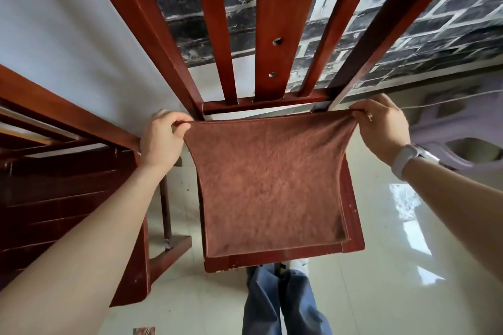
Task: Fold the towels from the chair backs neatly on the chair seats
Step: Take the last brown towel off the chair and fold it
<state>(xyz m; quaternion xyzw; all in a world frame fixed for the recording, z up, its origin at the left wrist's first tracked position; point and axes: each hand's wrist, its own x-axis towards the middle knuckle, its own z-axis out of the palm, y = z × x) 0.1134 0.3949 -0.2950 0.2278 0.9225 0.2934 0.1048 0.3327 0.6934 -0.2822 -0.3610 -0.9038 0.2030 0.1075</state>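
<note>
A brown towel (pixel 269 185) lies spread over the seat of a red-brown wooden chair (pixel 351 245), covering almost all of it. Only the seat's front rail and a strip along its right side show bare wood. The towel's near edge rests just inside the front rail, and its far edge is lifted slightly off the seat, stretched taut between the person's two hands.

The left hand (pixel 160 139) pinches the far left corner of the towel between thumb and curled fingers, close beside the chair's left back post. The right hand (pixel 381 125) pinches the far right corner in the same way, with the cloth gathered into small folds under the fingers. A white watch (pixel 405 158) sits on the right wrist.

The chair back (pixel 272 35) rises behind the towel with upright slats, the wide middle one showing three round holes. Behind it is a wall with a dark brick pattern (pixel 422 22).

To the left stands a second piece of dark red-brown wooden furniture (pixel 54 185), its edge close to the left forearm. Below the seat's front rail the person's blue trouser legs (pixel 283 302) and a white shoe (pixel 299 266) show against a glossy pale tiled floor (pixel 408 280). At the right edge stands a pale purple plastic item (pixel 462 130), too cut off to identify.
</note>
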